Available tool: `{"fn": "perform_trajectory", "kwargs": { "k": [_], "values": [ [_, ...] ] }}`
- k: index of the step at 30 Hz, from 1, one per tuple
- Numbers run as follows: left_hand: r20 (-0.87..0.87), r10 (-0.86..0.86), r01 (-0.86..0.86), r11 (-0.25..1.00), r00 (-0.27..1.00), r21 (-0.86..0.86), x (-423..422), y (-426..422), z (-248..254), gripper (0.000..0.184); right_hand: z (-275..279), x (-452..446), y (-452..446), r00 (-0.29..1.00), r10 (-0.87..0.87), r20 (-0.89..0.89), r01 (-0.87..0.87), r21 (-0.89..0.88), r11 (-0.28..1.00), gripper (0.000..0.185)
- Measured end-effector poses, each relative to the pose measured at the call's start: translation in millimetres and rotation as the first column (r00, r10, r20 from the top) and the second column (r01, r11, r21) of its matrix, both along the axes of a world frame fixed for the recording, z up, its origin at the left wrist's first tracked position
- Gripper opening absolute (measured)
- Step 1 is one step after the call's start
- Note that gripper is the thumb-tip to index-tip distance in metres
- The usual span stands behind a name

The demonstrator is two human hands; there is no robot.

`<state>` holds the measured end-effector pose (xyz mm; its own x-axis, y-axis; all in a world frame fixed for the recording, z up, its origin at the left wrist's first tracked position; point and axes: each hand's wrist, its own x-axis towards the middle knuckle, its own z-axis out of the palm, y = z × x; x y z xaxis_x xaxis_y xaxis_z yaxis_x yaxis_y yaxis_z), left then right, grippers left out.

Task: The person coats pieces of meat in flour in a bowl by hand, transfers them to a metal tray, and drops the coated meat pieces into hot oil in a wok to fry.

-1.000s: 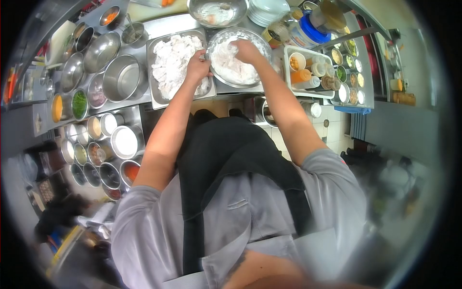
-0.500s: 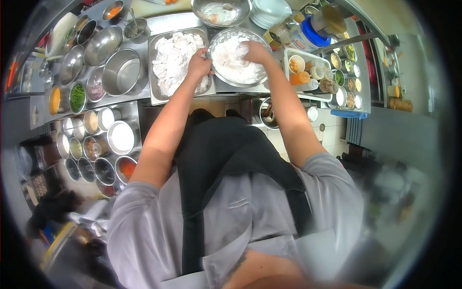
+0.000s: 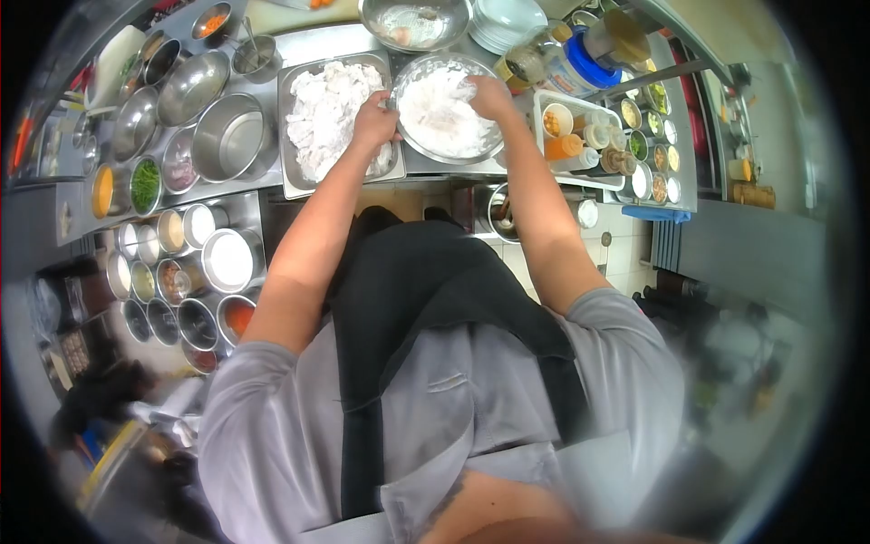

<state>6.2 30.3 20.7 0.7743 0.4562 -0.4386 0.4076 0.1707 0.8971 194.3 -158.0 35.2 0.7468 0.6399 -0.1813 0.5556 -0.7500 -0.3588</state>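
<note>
A round metal mixing bowl holds white flour with lumps in it. My left hand is closed on the bowl's left rim. Over the right side of the same bowl, my right hand has its fingers curled down into the flour; their tips are covered, and what they hold cannot be made out. Just left of the bowl sits a rectangular steel tray, heaped with white flour-coated pieces.
Behind the mixing bowl stands another metal bowl, beside stacked plates. To the right are a white basket of sauce bottles and a blue-lidded tub. Empty metal pots and small ingredient containers stand left.
My right hand has shifted slightly to the right in the bowl, and the flour beneath it is stirred differently. My left hand stays on the rim.
</note>
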Motion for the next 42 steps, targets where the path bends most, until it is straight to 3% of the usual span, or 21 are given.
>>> {"fn": "perform_trajectory", "kwargs": {
  "k": [1,3,7,9,12,19,22,24,28,30,31,34,42],
  "values": [
    [-0.002,-0.001,0.001,1.0,1.0,0.0,0.3,0.3,-2.7,0.049,5.0,-3.3,-0.5,1.0,-0.001,-0.002,0.001,0.0,1.0,0.054],
    [-0.003,-0.014,0.014,1.0,1.0,-0.001,2.6,2.7,-6.3,0.05,13.5,-12.4,-0.9,0.983,0.177,-0.047,-0.183,-0.201,0.962,0.052],
    [-0.013,-0.012,0.012,1.0,1.0,-0.007,4.0,2.3,-2.2,0.051,-26.7,-14.0,-3.7,0.964,0.265,0.019,-0.255,-0.214,0.943,0.05],
    [-0.032,-0.016,0.016,1.0,0.999,0.0,3.4,3.1,-2.1,0.051,-25.5,-12.2,-8.0,0.995,0.097,-0.004,-0.096,-0.127,0.987,0.047],
    [0.032,0.031,-0.032,0.999,0.999,0.013,4.0,2.1,-10.5,0.053,-14.0,-2.4,-11.0,0.996,0.09,-0.016,-0.092,-0.154,0.984,0.048],
    [-0.018,-0.012,0.012,1.0,1.0,0.015,6.7,2.9,-4.3,0.052,-36.9,-7.4,-15.4,0.981,0.193,0.037,-0.189,-0.095,0.977,0.047],
    [0.01,-0.001,0.001,1.0,1.0,-0.005,4.2,2.2,-7.5,0.052,-27.3,2.8,-23.0,0.989,0.151,-0.001,-0.151,0.001,0.989,0.048],
    [0.006,0.004,-0.004,1.0,1.0,-0.016,4.7,2.0,-5.7,0.052,-15.9,6.7,-26.8,0.985,0.02,-0.169,-0.002,0.109,0.994,0.047],
    [-0.006,-0.004,0.004,1.0,1.0,-0.024,3.0,1.7,-2.0,0.051,10.6,-4.1,-24.0,0.998,-0.043,-0.044,0.047,0.113,0.992,0.048],
    [0.004,-0.005,0.005,1.0,1.0,-0.015,3.8,1.9,-4.0,0.05,23.4,-26.8,-17.1,0.967,0.019,0.252,-0.027,0.027,0.999,0.035],
    [0.001,-0.006,0.006,1.0,1.0,-0.016,3.6,2.1,-4.9,0.05,20.6,-38.2,-12.9,0.968,0.018,0.249,-0.025,0.026,0.999,0.035],
    [-0.002,0.0,0.0,1.0,1.0,-0.028,4.3,0.9,-3.8,0.05,-6.7,-61.2,-3.2,0.928,0.286,0.24,-0.245,-0.186,0.951,0.029],
    [0.023,0.011,-0.01,1.0,1.0,-0.022,4.8,1.5,-8.6,0.048,-18.5,-49.6,-6.0,0.9,0.392,0.188,-0.345,-0.238,0.908,0.033]
  ]
}}
